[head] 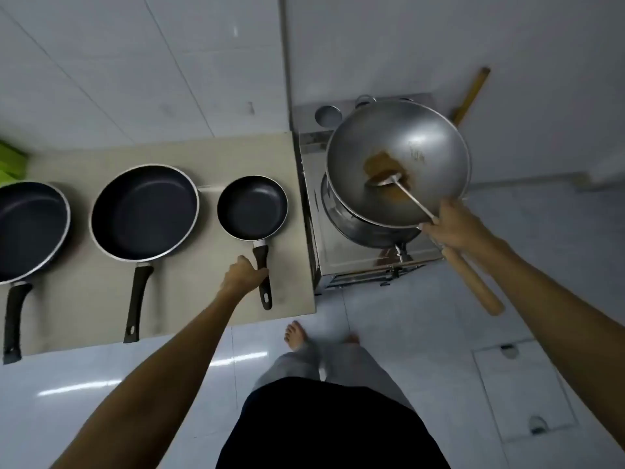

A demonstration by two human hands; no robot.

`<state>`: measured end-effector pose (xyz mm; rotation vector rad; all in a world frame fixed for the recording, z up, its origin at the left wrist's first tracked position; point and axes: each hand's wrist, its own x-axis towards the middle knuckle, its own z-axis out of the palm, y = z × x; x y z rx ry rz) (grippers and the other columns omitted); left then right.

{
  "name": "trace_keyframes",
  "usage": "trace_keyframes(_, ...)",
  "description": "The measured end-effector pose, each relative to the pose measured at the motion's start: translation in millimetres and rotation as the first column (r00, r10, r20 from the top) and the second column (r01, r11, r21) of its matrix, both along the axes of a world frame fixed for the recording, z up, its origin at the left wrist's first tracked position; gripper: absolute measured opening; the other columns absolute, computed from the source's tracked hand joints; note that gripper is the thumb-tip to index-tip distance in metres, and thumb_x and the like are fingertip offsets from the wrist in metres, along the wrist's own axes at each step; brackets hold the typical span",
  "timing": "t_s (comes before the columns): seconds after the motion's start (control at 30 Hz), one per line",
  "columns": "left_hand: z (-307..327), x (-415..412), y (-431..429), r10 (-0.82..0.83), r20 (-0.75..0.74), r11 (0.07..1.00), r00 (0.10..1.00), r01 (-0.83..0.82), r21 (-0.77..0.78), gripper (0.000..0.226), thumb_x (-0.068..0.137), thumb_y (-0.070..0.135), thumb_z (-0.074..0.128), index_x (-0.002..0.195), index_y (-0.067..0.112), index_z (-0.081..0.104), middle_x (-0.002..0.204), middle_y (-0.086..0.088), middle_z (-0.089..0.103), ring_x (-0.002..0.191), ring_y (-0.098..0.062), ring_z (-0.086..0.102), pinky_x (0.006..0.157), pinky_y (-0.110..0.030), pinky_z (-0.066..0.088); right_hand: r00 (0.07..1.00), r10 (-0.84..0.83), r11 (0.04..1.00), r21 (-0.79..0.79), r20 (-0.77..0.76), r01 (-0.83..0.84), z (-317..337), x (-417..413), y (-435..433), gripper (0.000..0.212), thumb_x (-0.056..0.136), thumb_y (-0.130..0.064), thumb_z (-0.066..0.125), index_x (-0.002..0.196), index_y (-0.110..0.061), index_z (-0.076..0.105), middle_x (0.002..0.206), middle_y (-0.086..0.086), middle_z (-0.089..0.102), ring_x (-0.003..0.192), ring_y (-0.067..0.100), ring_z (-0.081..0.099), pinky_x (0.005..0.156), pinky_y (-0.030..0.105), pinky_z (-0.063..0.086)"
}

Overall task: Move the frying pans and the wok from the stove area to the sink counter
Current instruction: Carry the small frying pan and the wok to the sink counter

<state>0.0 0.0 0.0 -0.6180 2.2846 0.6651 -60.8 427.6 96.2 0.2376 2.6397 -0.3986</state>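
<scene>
Three black non-stick frying pans lie in a row on the beige counter (189, 299), handles toward me: a large pan (30, 228) at the left edge, a large pan (143, 211) in the middle, a small pan (252, 206) on the right. My left hand (241, 274) rests against the small pan's black handle (263, 275), fingers touching its left side. A steel wok (422, 154) sits tilted above the steel stove (338, 252), with a metal ladle (389, 181) inside. My right hand (455, 226) grips the wooden handles (473, 282) of the wok and the ladle together.
A burner ring (355, 228) shows under the wok. A small round steel bowl (328, 115) sits at the stove's back. A wooden stick (471, 93) leans in the corner. Green object (12, 162) at far left. My bare feet (296, 335) stand on white floor tiles.
</scene>
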Motion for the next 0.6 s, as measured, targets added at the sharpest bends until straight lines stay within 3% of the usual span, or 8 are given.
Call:
trace_keyframes(0.1,-17.0,0.5,14.5,0.222,0.133,0.955,0.966,-0.243,0.171,0.057,0.094,0.036,0.066,0.128,-0.007,0.049,0.120,-0.025,0.063,0.107,-0.040,0.064,0.087,-0.047,0.054,0.999,-0.039,0.999,-0.030,-0.031,0.038,-0.9,4.8,11.0,0.057,0.092,-0.035,0.070,0.137,-0.008,0.049,0.139,0.022,0.055,0.125,0.045,0.053,0.099,0.056,0.048)
trace_keyframes(0.2,-31.7,2.7,31.2,0.480,0.220,0.769,0.850,-0.527,0.362,0.050,0.099,0.032,0.061,0.127,-0.008,0.054,0.111,-0.022,0.063,0.091,-0.035,0.063,0.080,-0.045,0.051,0.999,-0.045,0.998,-0.052,0.026,0.047,-9.5,11.6,28.2,0.051,0.091,-0.034,0.070,0.130,-0.009,0.052,0.131,0.021,0.060,0.117,0.043,0.060,0.094,0.054,0.052)
trace_keyframes(0.27,-35.7,-1.2,40.5,0.585,0.226,0.669,0.779,-0.621,0.408,0.043,0.103,0.034,0.053,0.122,-0.005,0.055,0.105,-0.020,0.064,0.077,-0.031,0.064,0.073,-0.040,0.050,0.993,-0.087,0.995,-0.046,0.083,0.091,-16.4,9.6,39.5,0.057,0.092,-0.034,0.070,0.136,-0.004,0.048,0.133,0.024,0.056,0.117,0.042,0.058,0.093,0.052,0.052)
trace_keyframes(0.37,-33.2,-0.7,54.0,0.675,0.192,0.581,0.712,-0.673,0.457,0.040,0.106,0.039,0.043,0.111,0.000,0.053,0.093,-0.020,0.059,0.065,-0.029,0.059,0.065,-0.042,0.053,0.984,-0.115,0.990,-0.064,0.138,0.124,-26.5,5.9,52.2,0.064,0.093,-0.035,0.069,0.141,-0.001,0.043,0.137,0.026,0.052,0.118,0.040,0.057,0.089,0.045,0.051)
trace_keyframes(0.5,-19.0,-9.2,64.7,0.766,0.205,0.422,0.609,-0.717,0.554,0.039,0.107,0.042,0.040,0.102,0.005,0.053,0.078,-0.011,0.046,0.058,-0.024,0.047,0.061,-0.046,0.054,0.971,-0.149,0.960,-0.208,0.185,0.187,-35.5,2.4,61.5,0.065,0.093,-0.038,0.067,0.144,-0.006,0.043,0.133,0.019,0.060,0.098,0.025,0.056,0.073,0.034,0.044)
trace_keyframes(0.6,-10.2,-15.2,68.8,0.786,0.319,0.248,0.530,-0.743,0.622,0.036,0.108,0.038,0.039,0.086,0.012,0.049,0.072,-0.004,0.042,0.048,-0.016,0.040,0.045,-0.025,0.046,0.940,-0.185,0.902,-0.331,0.285,0.278,-40.4,0.0,70.2,0.061,0.091,-0.056,0.065,0.133,-0.011,0.057,0.120,0.006,0.068,0.105,0.027,0.066,0.080,0.037,0.053)
